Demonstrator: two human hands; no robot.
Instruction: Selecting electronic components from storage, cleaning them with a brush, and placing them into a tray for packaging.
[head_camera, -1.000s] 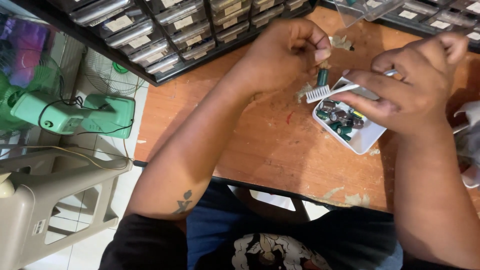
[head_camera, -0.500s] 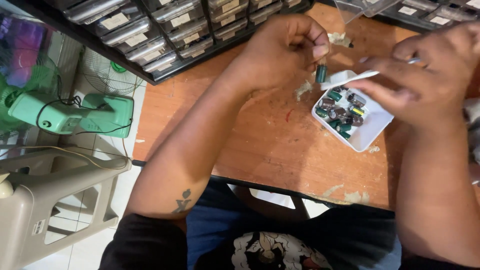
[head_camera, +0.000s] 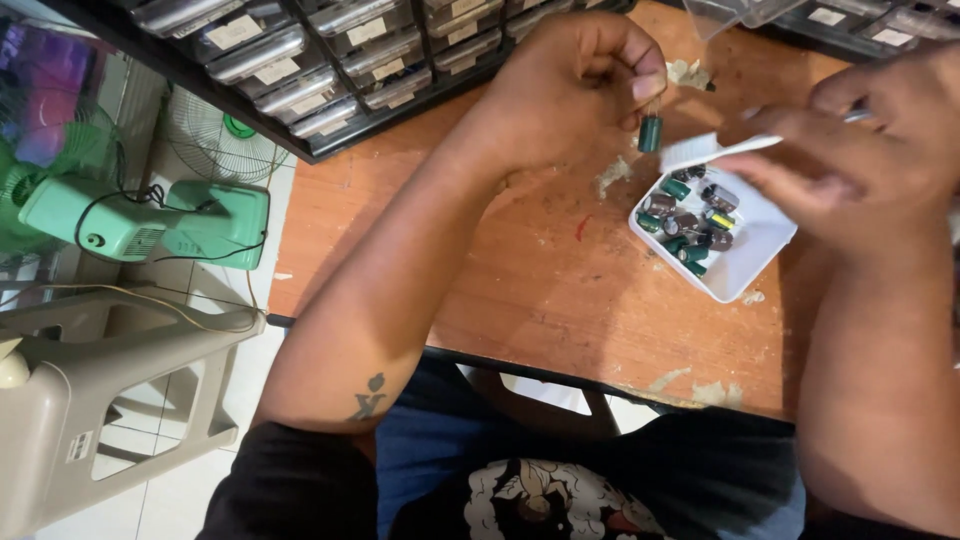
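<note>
From the head view, the left hand (head_camera: 575, 85) is curled into a loose fist above the desk (head_camera: 520, 280), its thumb and forefinger pinching the thin wire legs of a small green capacitor (head_camera: 650, 133), a smooth cylinder that hangs upright just below the fingertips, above and to the left of the tray (head_camera: 755, 250). The tray is a shallow white plastic box with rounded corners, lying on the desk and holding a heap of more capacitors (head_camera: 690, 220), green and dark with shiny metal tops. The right hand (head_camera: 860, 160) hovers over the tray's right side, blurred, its fingers closed on a flat white piece (head_camera: 715, 150) that juts left toward the hanging capacitor; a thin metal tip shows near its knuckles, too blurred to tell what it is. The desk is worn orange-brown wood, scuffed and dotted with pale scraps. Along its far edge run dark drawer cabinets (head_camera: 330, 60) with clear, labelled fronts. On the tiled floor to the left stand a pale green fan (head_camera: 140, 215) with a black cord and a beige plastic stool (head_camera: 100, 390).
</note>
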